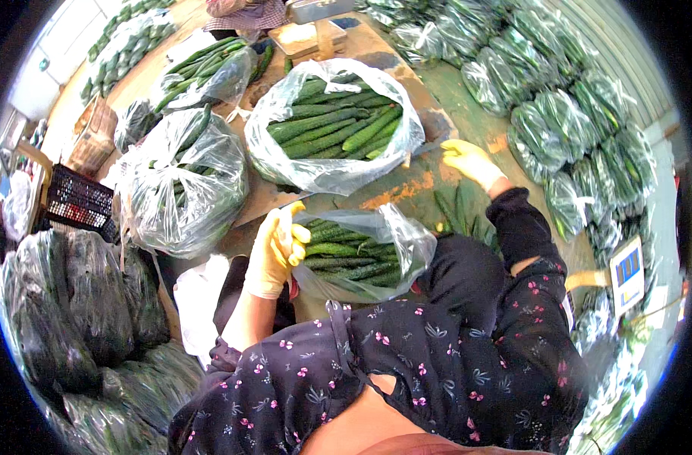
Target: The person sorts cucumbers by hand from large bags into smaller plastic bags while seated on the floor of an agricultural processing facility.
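Note:
A clear plastic bag of cucumbers sits between my knees, its mouth spread wide. My left hand, in a yellow glove, is closed on the left rim of that bag. Farther off, on a low table, stands a larger open plastic bag filled with cucumbers. My right hand, also gloved, reaches out to the right of the larger bag, beside the table's corner. Its fingers are stretched out and nothing shows in them. Below it, several loose cucumbers lie by my right knee.
A tied bag of cucumbers stands left of the table. Bagged cucumbers are stacked along the right wall and at the lower left. A black crate, a basket and a scale display are around me. Another person sits at the back.

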{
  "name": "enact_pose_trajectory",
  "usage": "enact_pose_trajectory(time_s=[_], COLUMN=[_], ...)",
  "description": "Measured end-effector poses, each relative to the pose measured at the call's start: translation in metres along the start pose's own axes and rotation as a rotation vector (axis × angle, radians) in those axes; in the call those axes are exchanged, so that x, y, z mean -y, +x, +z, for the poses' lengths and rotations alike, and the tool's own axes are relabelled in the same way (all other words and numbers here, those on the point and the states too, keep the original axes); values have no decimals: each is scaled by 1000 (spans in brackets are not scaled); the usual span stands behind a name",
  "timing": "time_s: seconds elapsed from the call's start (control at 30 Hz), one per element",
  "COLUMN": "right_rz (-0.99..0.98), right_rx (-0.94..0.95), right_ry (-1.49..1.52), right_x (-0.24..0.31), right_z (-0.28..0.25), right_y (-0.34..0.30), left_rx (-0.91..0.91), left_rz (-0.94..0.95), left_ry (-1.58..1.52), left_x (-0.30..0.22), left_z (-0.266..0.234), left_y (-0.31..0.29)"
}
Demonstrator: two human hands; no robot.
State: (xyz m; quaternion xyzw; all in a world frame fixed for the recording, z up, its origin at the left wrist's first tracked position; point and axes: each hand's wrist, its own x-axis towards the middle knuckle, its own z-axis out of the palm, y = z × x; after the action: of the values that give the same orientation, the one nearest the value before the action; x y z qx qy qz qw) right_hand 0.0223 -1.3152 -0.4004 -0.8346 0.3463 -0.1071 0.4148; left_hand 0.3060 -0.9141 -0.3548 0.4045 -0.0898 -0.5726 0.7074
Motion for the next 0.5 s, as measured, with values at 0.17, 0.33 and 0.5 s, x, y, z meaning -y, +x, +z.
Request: enact_pose_trajectory(time_s=[0.17, 0.33, 0.5], right_rz=[-204, -359, -338], right_rx=[213, 153, -106], right_ry=[-311, -642, -694], right_x=[97, 155, 172], right_z=[91, 171, 196], right_y=[122, 215, 300], left_rx=[62, 46, 69], left_rz=[-62, -76, -162], left_ry=[-25, -3, -4], left_x=[0, -6, -20], left_z=[2, 0, -11], left_y=[0, -1, -3])
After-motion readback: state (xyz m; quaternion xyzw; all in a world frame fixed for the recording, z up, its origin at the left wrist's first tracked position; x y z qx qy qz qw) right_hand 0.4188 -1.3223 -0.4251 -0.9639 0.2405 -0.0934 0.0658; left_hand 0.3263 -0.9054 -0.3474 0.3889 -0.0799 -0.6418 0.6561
